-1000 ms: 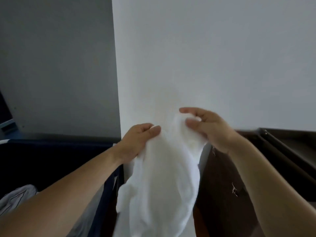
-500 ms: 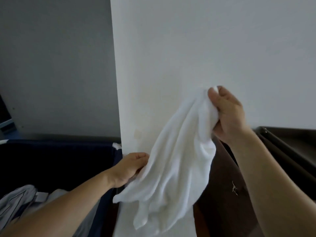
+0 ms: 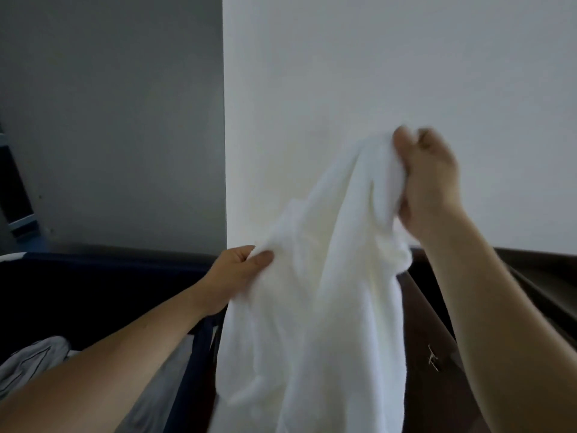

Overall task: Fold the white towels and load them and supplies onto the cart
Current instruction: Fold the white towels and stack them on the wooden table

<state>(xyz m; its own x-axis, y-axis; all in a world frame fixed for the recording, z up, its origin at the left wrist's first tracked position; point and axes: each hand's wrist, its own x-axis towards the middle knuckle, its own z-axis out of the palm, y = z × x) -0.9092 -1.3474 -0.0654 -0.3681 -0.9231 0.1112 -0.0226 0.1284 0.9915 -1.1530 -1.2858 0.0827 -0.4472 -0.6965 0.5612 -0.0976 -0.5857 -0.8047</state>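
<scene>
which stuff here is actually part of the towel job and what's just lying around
Part of the job: white towel, with the left hand pinching one edge and the right hand gripping its top.

Just there: grey striped cloth in the dark blue bin; brown cabinet; white wall.

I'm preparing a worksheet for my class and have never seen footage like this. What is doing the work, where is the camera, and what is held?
No machine: the two grips are a person's bare hands. The one camera sits on the person's head, looking forward and down, so both arms enter from below. The left grip pinches an edge of a white towel; the right grip, raised higher, clutches another part, so the towel hangs between them before a white wall. Lower left is a dark blue bin holding grey cloth; lower right, dark brown furniture.
</scene>
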